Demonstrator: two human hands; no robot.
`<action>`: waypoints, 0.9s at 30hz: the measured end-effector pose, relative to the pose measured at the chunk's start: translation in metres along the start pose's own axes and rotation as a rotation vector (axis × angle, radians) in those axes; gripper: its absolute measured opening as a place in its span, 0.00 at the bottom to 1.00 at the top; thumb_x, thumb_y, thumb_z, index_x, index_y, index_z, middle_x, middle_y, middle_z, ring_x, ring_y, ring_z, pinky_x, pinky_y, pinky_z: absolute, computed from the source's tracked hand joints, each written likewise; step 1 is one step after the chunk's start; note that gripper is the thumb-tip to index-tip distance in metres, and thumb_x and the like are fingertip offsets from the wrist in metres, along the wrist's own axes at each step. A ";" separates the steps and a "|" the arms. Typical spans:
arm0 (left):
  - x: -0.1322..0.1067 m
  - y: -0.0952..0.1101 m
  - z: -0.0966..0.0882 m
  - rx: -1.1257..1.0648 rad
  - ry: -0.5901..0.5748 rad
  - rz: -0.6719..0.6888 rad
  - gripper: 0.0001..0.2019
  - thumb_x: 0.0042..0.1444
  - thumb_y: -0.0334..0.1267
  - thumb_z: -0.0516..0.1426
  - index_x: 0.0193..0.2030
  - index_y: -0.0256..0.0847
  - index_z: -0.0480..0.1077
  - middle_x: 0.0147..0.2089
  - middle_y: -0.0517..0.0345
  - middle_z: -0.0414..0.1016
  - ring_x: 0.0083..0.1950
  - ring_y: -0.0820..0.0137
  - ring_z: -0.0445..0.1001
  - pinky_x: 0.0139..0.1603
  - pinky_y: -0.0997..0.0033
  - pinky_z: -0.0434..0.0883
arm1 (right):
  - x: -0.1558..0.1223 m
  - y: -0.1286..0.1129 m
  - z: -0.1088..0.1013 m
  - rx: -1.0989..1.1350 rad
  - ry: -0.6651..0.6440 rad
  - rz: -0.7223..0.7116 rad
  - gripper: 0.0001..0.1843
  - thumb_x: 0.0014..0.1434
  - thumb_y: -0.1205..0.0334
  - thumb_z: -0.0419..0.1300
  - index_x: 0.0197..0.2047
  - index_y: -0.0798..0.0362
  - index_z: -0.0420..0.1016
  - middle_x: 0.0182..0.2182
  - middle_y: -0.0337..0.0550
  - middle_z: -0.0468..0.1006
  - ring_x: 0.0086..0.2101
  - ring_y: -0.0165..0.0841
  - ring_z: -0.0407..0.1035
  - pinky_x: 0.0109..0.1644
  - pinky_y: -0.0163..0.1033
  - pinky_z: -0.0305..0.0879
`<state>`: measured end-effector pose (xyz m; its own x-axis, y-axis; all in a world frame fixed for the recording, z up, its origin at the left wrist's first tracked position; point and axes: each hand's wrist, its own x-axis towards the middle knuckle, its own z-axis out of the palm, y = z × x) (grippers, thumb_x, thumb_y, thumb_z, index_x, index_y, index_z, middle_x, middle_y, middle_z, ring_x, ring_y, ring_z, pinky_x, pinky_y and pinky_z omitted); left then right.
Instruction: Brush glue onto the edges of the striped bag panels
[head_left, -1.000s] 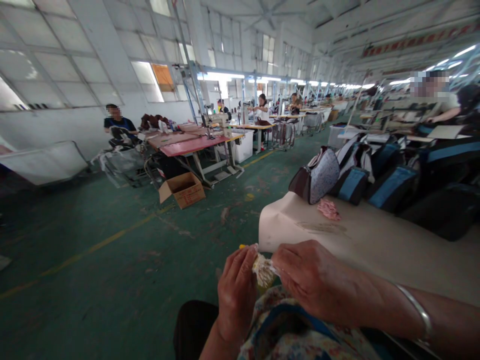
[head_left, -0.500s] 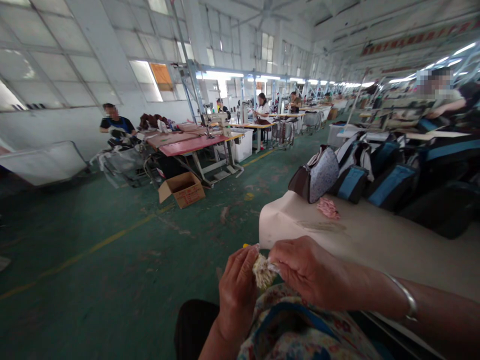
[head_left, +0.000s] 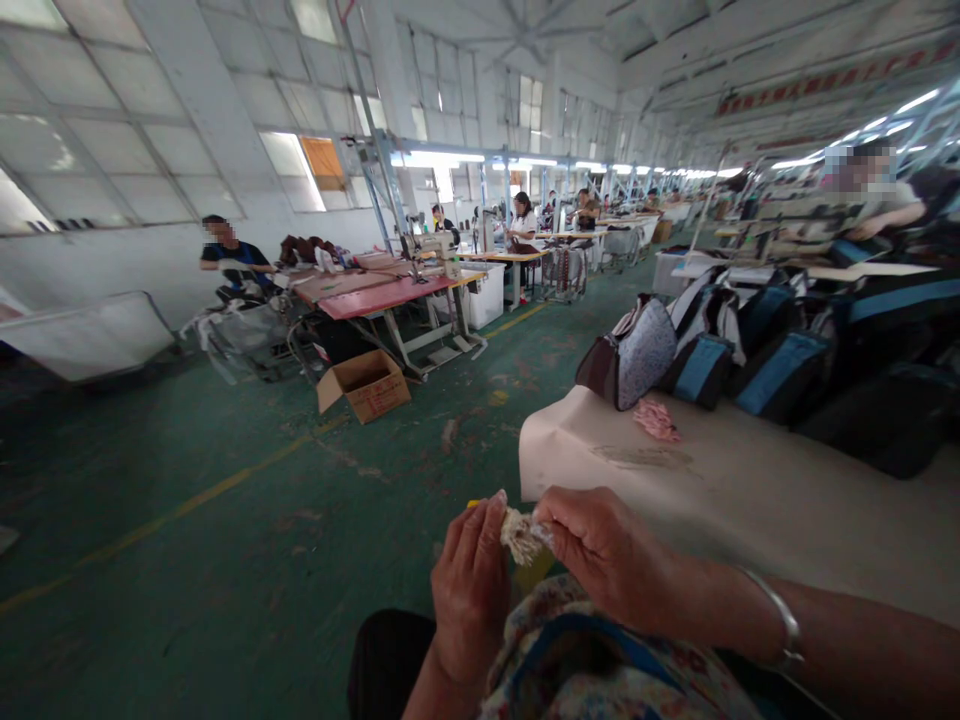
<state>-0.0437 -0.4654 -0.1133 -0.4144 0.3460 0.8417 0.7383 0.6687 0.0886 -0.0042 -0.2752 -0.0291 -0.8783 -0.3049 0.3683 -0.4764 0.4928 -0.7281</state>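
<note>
My left hand (head_left: 471,590) and right hand (head_left: 600,550) are together, both pinching a frayed cream tuft of thread (head_left: 521,537) above the floral cloth (head_left: 600,650) on my lap, near a pale beige fabric sheet (head_left: 712,480); a silver bangle (head_left: 780,620) circles my right wrist; the writing on the long red wall banner (head_left: 825,75) is too blurred to read

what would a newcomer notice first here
Closest, at the bottom, the left hand and right hand pinch a frayed pale tuft, with a silver bangle on the right wrist. To the right, dark bags with blue panels line up beyond a cream sheet. Farther left stands a red-topped sewing table.
</note>
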 end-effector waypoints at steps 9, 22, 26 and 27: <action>-0.013 0.004 0.017 0.037 -0.092 0.028 0.15 0.62 0.29 0.52 0.55 0.37 0.68 0.48 0.47 0.77 0.50 0.62 0.75 0.49 0.62 0.76 | 0.008 -0.013 0.004 0.153 -0.011 0.019 0.10 0.64 0.69 0.52 0.31 0.54 0.68 0.26 0.36 0.70 0.27 0.27 0.61 0.31 0.31 0.55; -0.007 -0.007 0.005 -0.059 -0.048 -0.083 0.25 0.61 0.23 0.51 0.64 0.41 0.61 0.50 0.49 0.77 0.51 0.66 0.74 0.51 0.65 0.75 | 0.008 -0.006 -0.013 -0.455 -0.155 -0.220 0.08 0.60 0.74 0.51 0.32 0.54 0.64 0.25 0.39 0.67 0.24 0.31 0.55 0.28 0.39 0.43; -0.007 -0.007 0.005 -0.049 -0.061 -0.056 0.26 0.60 0.22 0.51 0.65 0.40 0.60 0.52 0.48 0.76 0.53 0.64 0.73 0.52 0.63 0.75 | 0.006 -0.008 -0.012 -0.609 -0.255 -0.262 0.09 0.57 0.77 0.51 0.34 0.55 0.65 0.27 0.41 0.69 0.24 0.33 0.56 0.28 0.41 0.41; -0.007 -0.007 0.005 -0.044 -0.058 -0.047 0.26 0.60 0.22 0.51 0.65 0.39 0.60 0.52 0.47 0.76 0.53 0.64 0.73 0.52 0.62 0.75 | 0.006 -0.008 -0.012 -0.612 -0.268 -0.257 0.09 0.57 0.77 0.51 0.35 0.55 0.65 0.28 0.42 0.69 0.25 0.33 0.56 0.28 0.41 0.41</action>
<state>-0.0485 -0.4690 -0.1229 -0.4781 0.3537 0.8039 0.7398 0.6555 0.1516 -0.0064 -0.2714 -0.0143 -0.7327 -0.6235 0.2725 -0.6729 0.7237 -0.1533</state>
